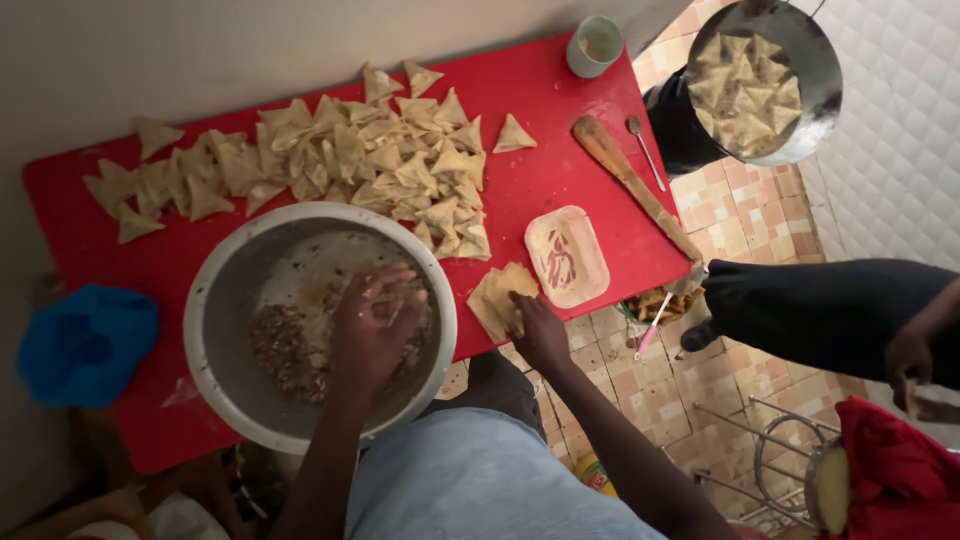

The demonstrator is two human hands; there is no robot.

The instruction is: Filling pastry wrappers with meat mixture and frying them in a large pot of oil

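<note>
The left hand is inside the metal bowl, fingers together over the filling; the right hand presses flat on the pastry sheets at the red table edge.

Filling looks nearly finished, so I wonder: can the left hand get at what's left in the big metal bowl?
Probably yes: the left hand is already inside the open metal bowl, right beside the filling, nothing covering it.

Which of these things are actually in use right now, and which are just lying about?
In use: left hand in metal bowl of filling; right hand on pastry sheets.

Lying about: rolling pin, spoon, cup, blue cloth.
</note>
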